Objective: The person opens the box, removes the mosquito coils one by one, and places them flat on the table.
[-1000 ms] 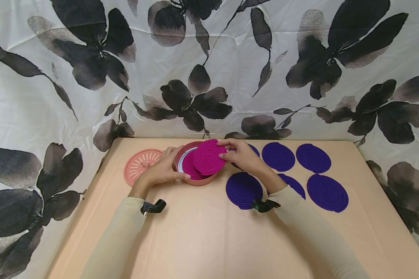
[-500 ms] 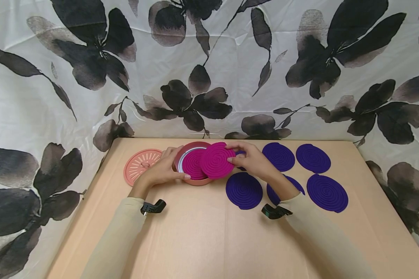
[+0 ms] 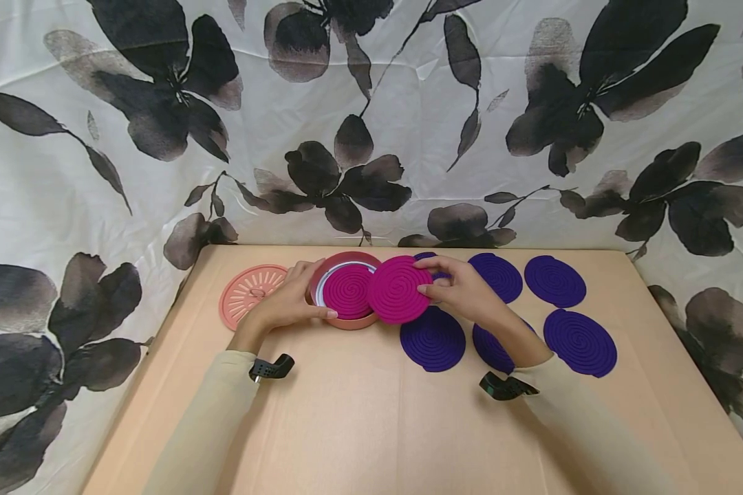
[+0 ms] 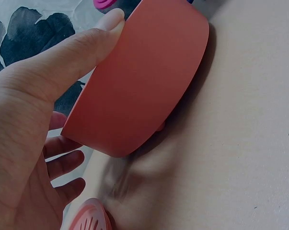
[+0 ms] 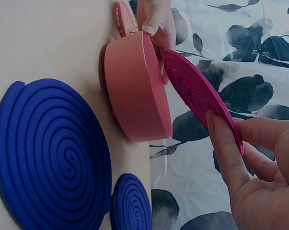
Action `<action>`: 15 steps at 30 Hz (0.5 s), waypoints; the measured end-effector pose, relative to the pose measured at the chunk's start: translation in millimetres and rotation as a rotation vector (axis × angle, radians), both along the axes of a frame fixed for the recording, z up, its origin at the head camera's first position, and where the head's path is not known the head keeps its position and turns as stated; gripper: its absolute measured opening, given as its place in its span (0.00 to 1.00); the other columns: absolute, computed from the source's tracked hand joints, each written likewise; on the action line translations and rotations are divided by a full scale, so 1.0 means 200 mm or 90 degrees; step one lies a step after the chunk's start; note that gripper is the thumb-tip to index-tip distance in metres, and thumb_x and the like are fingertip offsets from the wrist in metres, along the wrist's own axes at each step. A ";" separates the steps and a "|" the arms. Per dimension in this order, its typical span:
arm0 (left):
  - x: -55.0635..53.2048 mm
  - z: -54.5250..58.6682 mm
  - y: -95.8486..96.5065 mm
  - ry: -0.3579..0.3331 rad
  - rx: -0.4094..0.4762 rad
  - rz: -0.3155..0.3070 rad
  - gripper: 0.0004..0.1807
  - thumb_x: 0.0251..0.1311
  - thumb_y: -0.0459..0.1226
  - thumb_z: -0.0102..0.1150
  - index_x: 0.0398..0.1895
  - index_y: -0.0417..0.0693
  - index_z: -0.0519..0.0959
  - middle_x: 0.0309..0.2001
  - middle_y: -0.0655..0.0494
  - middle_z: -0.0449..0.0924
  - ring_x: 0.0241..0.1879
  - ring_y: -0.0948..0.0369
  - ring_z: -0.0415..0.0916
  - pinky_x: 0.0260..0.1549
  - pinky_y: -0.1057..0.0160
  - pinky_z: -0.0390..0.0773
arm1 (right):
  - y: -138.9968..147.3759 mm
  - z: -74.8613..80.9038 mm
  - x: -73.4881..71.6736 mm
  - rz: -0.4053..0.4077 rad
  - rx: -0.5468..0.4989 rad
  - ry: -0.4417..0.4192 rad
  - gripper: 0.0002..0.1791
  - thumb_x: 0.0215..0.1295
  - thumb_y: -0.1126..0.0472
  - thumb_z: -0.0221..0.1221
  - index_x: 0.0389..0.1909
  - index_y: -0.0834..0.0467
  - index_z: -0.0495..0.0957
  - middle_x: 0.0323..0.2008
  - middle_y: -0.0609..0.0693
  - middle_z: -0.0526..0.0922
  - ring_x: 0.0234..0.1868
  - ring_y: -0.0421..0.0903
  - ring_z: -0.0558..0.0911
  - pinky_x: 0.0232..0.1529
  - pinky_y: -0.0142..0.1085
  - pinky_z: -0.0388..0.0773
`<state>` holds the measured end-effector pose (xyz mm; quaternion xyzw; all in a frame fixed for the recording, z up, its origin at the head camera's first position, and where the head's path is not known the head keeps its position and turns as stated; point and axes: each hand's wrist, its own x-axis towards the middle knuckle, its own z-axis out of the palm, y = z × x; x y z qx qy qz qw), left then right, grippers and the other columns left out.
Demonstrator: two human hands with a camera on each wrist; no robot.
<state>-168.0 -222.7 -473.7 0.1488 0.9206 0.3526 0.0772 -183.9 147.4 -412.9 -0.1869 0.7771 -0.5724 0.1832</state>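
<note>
My left hand (image 3: 285, 300) grips the side of a round coral-coloured container (image 4: 139, 81), thumb at the near rim and fingers on the far side. Inside it lies a magenta spiral coaster (image 3: 340, 291), with a pale ring showing around its edge. With thumb and fingertips, my right hand (image 3: 461, 289) pinches a second magenta spiral coaster (image 5: 202, 98) by its right edge. In the right wrist view that coaster is tilted, above the container's rim. In the head view it overlaps the container's right side.
Several dark blue spiral coasters (image 3: 433, 340) lie on the wooden table (image 3: 359, 412) at the right, some partly behind my right hand and forearm. A coral slotted lid (image 3: 245, 292) lies left of the container. Flower-patterned cloth (image 3: 446, 124) hangs behind the table.
My right hand has moved right and slightly toward me with its magenta coaster, uncovering more of the one inside the container. The left hand has stayed on the container.
</note>
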 end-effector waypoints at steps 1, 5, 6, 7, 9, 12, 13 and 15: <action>0.00 0.00 0.00 0.000 0.000 0.000 0.67 0.42 0.66 0.76 0.82 0.56 0.49 0.68 0.50 0.61 0.68 0.54 0.58 0.65 0.41 0.68 | 0.01 0.00 0.00 -0.003 0.011 0.005 0.25 0.68 0.65 0.65 0.64 0.58 0.75 0.47 0.60 0.82 0.33 0.44 0.86 0.40 0.38 0.86; 0.00 0.00 0.00 -0.002 -0.001 0.001 0.67 0.42 0.66 0.75 0.82 0.57 0.49 0.68 0.50 0.61 0.67 0.54 0.58 0.64 0.40 0.69 | 0.04 0.01 0.02 -0.008 0.035 0.014 0.25 0.67 0.62 0.67 0.64 0.55 0.75 0.47 0.58 0.82 0.32 0.45 0.84 0.38 0.36 0.85; 0.00 0.00 0.00 -0.002 -0.002 0.001 0.67 0.42 0.66 0.75 0.82 0.56 0.49 0.68 0.50 0.61 0.67 0.54 0.58 0.64 0.41 0.69 | 0.05 0.01 0.03 -0.007 0.034 0.011 0.26 0.67 0.62 0.67 0.65 0.55 0.75 0.48 0.58 0.82 0.33 0.45 0.85 0.39 0.37 0.85; 0.00 0.00 0.00 -0.003 -0.001 0.001 0.67 0.42 0.66 0.75 0.82 0.56 0.49 0.68 0.50 0.61 0.67 0.54 0.58 0.64 0.41 0.69 | 0.06 0.01 0.03 -0.007 0.035 0.010 0.26 0.67 0.62 0.67 0.65 0.56 0.74 0.49 0.58 0.82 0.34 0.46 0.85 0.40 0.37 0.85; 0.00 0.00 0.00 -0.004 -0.001 0.001 0.67 0.42 0.66 0.76 0.82 0.56 0.49 0.68 0.50 0.61 0.67 0.54 0.58 0.64 0.40 0.69 | 0.08 0.01 0.04 -0.010 0.040 0.010 0.27 0.67 0.62 0.67 0.66 0.56 0.74 0.51 0.58 0.81 0.35 0.47 0.85 0.39 0.35 0.85; -0.01 0.00 0.00 -0.005 0.001 0.002 0.67 0.42 0.66 0.76 0.82 0.57 0.50 0.68 0.50 0.61 0.68 0.54 0.57 0.64 0.40 0.69 | 0.10 0.00 0.05 -0.017 0.052 0.014 0.28 0.67 0.61 0.67 0.66 0.56 0.73 0.52 0.57 0.80 0.34 0.49 0.82 0.33 0.32 0.80; -0.01 0.00 0.00 -0.006 0.002 0.002 0.67 0.41 0.66 0.76 0.82 0.57 0.50 0.68 0.50 0.61 0.68 0.54 0.57 0.64 0.39 0.69 | 0.11 0.00 0.05 -0.020 0.057 0.016 0.28 0.66 0.60 0.67 0.66 0.56 0.73 0.52 0.58 0.79 0.33 0.49 0.82 0.32 0.31 0.78; -0.01 0.00 0.00 -0.007 0.003 0.003 0.67 0.41 0.66 0.76 0.82 0.57 0.50 0.69 0.51 0.61 0.68 0.54 0.57 0.64 0.39 0.69 | 0.12 0.00 0.06 -0.021 0.058 0.015 0.28 0.66 0.60 0.68 0.66 0.56 0.73 0.52 0.58 0.78 0.31 0.49 0.80 0.29 0.31 0.75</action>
